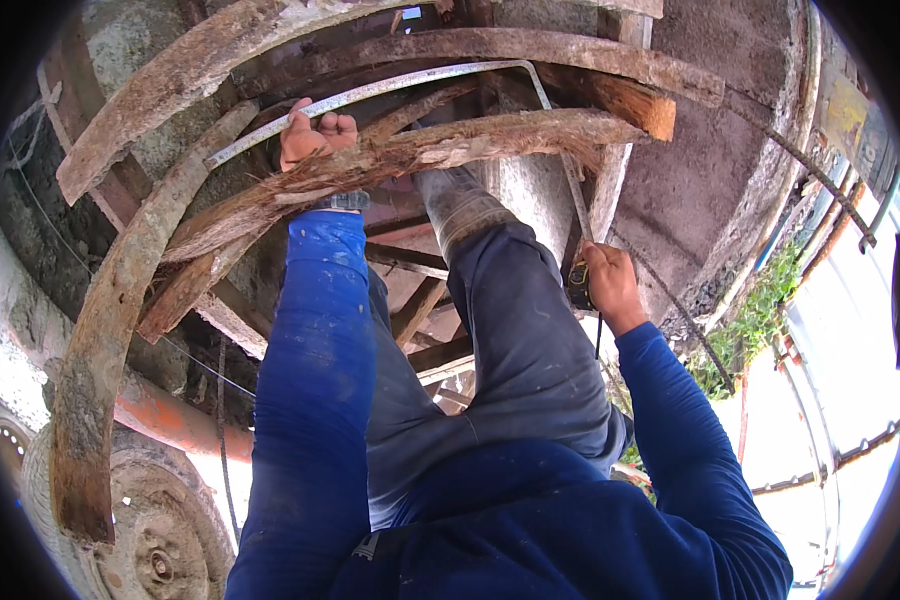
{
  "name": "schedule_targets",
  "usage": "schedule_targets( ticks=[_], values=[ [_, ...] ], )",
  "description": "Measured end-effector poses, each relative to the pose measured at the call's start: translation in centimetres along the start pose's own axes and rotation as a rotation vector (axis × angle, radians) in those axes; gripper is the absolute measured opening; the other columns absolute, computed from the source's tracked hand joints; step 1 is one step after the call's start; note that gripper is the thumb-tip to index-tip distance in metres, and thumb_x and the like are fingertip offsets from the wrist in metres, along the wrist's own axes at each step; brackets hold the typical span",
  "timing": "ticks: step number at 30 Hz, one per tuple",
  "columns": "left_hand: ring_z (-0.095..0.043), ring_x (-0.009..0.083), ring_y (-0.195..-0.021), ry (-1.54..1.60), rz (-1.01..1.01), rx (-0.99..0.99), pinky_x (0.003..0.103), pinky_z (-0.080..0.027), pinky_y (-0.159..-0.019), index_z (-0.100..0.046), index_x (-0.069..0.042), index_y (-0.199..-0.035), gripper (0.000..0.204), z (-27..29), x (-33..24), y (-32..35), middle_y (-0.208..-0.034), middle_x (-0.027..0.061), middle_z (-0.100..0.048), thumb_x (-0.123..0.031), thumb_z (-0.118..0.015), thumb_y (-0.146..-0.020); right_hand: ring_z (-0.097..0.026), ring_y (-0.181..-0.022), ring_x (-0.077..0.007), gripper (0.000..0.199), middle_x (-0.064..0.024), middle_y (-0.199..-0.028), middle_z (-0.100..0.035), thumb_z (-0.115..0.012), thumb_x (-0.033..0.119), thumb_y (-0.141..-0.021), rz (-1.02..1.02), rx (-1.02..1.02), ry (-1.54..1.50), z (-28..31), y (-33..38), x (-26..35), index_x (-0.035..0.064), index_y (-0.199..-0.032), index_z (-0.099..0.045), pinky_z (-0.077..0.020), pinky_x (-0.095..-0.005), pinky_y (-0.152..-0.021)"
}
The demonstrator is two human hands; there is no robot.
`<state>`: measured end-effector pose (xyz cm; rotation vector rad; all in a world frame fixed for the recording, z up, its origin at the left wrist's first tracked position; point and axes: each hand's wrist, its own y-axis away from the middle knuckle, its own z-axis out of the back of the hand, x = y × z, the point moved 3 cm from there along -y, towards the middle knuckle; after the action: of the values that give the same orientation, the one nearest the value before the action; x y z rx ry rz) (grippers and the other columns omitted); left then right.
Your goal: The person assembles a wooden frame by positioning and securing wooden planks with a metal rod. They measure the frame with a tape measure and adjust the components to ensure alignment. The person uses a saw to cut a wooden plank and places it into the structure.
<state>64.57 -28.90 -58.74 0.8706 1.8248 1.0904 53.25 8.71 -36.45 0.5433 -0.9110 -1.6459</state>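
Note:
My left hand (315, 137) reaches past a rough plank (410, 155), its fingers curled against the pale blade of a tape measure (390, 86). A short end of the blade sticks out left of my fingers. From there the blade runs right above the plank, bends sharply, and drops toward my right hand (615, 285). My right hand is closed round the dark tape measure case (579, 288), beside my right knee. Beyond the blade lies a second long plank (530, 45). A wristband (340, 201) shows at my left wrist.
More weathered boards cross at the left, one long board (95, 380) hanging down in front. Timber framing (420, 310) shows below my legs, and my boot (465, 205) stands among it. A dusty wheel (160, 540) is at lower left. Steel rods (810, 165) jut out at right.

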Motion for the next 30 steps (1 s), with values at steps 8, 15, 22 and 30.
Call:
schedule_targets(
  ticks=[8, 15, 22, 30],
  values=[
    [-0.046, 0.0181, -0.078, 0.003, 0.007, -0.017, 0.042, -0.046, -0.070, -0.062, -0.005, -0.126, 0.030, -0.1, -0.2, 0.1, -0.087, 0.0055, -0.045, -0.027, -0.047, -0.113, -0.064, -0.068, -0.0327, 0.041, -0.0253, -0.071, -0.065, -0.055, 0.029, -0.103, 0.053, 0.009, 0.006, -0.3, -0.2, -0.3, -0.0059, -0.087, -0.071, -0.0504, -0.0435, -0.073],
    [-0.049, 0.0181, -0.079, -0.033, -0.008, -0.033, 0.042, -0.049, -0.072, -0.062, -0.005, -0.126, 0.028, -0.3, -0.2, 0.2, -0.088, 0.0069, -0.047, -0.024, -0.047, -0.112, -0.064, -0.069, -0.0319, 0.043, -0.0238, -0.070, -0.065, -0.054, 0.030, -0.103, 0.032, 0.026, -0.015, -0.7, -0.8, -0.6, -0.0064, -0.086, -0.070, -0.0499, -0.0432, -0.073],
    [-0.051, 0.0182, -0.074, -0.023, 0.020, 0.015, 0.042, -0.052, -0.070, -0.056, -0.004, -0.129, 0.032, -0.2, -0.4, 0.1, -0.089, 0.0072, -0.049, -0.029, -0.045, -0.114, -0.065, -0.070, -0.0366, 0.042, -0.0263, -0.073, -0.065, -0.054, 0.030, -0.103, 0.036, 0.026, -0.019, -0.9, -1.0, -0.6, -0.0060, -0.087, -0.070, -0.0500, -0.0441, -0.074],
    [-0.051, 0.0177, -0.073, -0.047, -0.011, -0.018, 0.043, -0.053, -0.070, -0.057, -0.004, -0.128, 0.031, -0.7, -0.4, 0.7, -0.088, 0.0067, -0.049, -0.030, -0.044, -0.114, -0.065, -0.072, -0.0379, 0.041, -0.0269, -0.074, -0.065, -0.054, 0.028, -0.103, 0.041, 0.025, -0.019, -1.1, -1.1, -0.7, -0.0057, -0.087, -0.070, -0.0502, -0.0445, -0.074]
  ],
)
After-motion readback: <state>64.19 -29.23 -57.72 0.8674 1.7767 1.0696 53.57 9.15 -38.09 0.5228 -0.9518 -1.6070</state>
